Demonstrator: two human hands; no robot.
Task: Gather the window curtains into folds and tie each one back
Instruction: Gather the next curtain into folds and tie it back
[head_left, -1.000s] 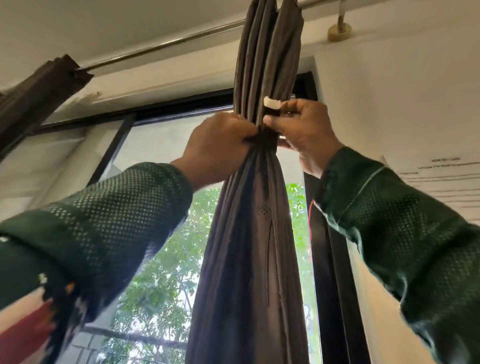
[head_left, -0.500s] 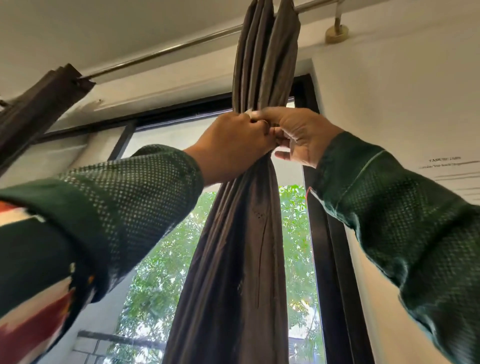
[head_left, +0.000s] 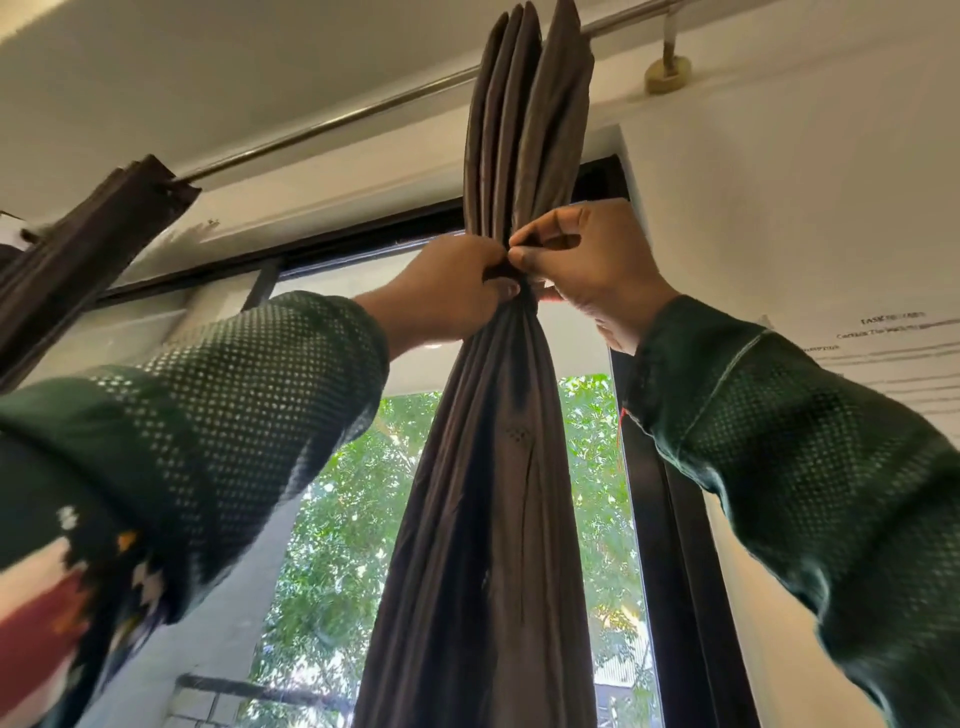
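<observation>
A dark brown curtain (head_left: 498, 493) hangs from the metal rod (head_left: 332, 124), bunched into tight folds and cinched at a narrow waist. My left hand (head_left: 447, 286) grips the gathered folds at that waist from the left. My right hand (head_left: 582, 254) is on the right side of the waist, thumb and forefinger pinching a dark tie band at the front of the bundle. Most of the band is hidden by my fingers. A second brown curtain (head_left: 88, 249) hangs gathered at the left end of the rod.
The black window frame (head_left: 675, 519) runs down just right of the curtain, with green trees behind the glass. A brass rod bracket (head_left: 667, 73) sits on the white wall, and a printed paper sheet (head_left: 893, 358) is stuck on the wall at the right.
The white tab seen in my right fingers a second ago is out of sight. My right hand has come round to the front of the waist, and both hands sit slightly higher on the curtain.
</observation>
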